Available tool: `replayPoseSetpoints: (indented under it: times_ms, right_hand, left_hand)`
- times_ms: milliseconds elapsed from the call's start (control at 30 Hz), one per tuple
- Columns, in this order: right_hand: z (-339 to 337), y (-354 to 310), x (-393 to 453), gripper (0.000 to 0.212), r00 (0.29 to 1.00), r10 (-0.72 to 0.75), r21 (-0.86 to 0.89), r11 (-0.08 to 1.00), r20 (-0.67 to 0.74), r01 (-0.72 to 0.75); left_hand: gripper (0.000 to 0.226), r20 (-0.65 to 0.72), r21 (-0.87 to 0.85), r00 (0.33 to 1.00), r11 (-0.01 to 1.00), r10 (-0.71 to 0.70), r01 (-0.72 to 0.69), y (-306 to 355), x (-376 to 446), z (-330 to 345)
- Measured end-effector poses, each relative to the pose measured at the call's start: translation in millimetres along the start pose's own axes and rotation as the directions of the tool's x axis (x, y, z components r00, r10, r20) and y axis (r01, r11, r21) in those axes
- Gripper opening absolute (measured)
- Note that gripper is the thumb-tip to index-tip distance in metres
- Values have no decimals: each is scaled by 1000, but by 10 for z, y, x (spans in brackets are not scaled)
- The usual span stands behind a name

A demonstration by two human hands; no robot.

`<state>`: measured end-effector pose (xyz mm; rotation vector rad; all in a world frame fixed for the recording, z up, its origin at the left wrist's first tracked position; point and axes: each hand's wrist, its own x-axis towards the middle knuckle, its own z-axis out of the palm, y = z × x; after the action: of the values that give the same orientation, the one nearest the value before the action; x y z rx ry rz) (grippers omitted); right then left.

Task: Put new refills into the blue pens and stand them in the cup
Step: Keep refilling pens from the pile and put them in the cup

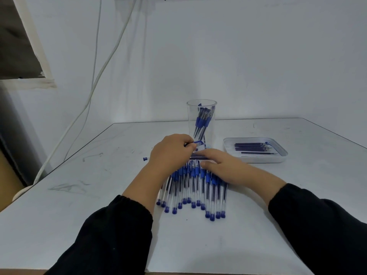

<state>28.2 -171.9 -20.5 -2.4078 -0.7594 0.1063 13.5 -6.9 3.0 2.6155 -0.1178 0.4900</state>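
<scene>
A heap of clear plastic pens with blue rubber sleeves and blue end plugs (195, 187) lies near the middle of the pale grey tabletop (258, 225), the plugs pointing toward the near edge and the pens fanned side by side, some overlapping. At the far end of the heap, the left hand (170, 150) has its fingers curled in a pinching grip on a small blue pen part (198, 143); what exactly the part is cannot be told. The right hand (220, 162) lies flat over the far ends of the pens, its fingers straight and close together, pressing down on them. Both forearms wear black sleeves (111, 235).

Just behind the hands, toward the far edge, a tall clear plastic cup (201, 120) stands upright with several blue pens leaning inside it. To the right of the cup, toward the right edge, a shallow white rectangular tray (256, 158) holds a row of thin dark blue refills (251, 146), lying lengthwise across it. A tiny blue cap (145, 159) lies alone on the tabletop left of the left hand. White cables (95, 80) hang down the pale wall (238, 56) beyond the left far corner.
</scene>
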Motion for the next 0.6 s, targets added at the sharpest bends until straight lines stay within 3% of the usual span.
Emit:
replayPoseSetpoints:
  times_ms: [200, 600]
  right_hand:
    - [152, -5, 65, 51, 978, -111, -266, 951, 177, 156]
    - [173, -33, 12, 50, 976, -124, -274, 947, 178, 171]
  left_hand:
    - [21, -25, 0, 1000, 1000, 0, 0, -8, 15, -22]
    - [21, -12, 13, 1000, 1000, 8, -8, -23, 14, -7]
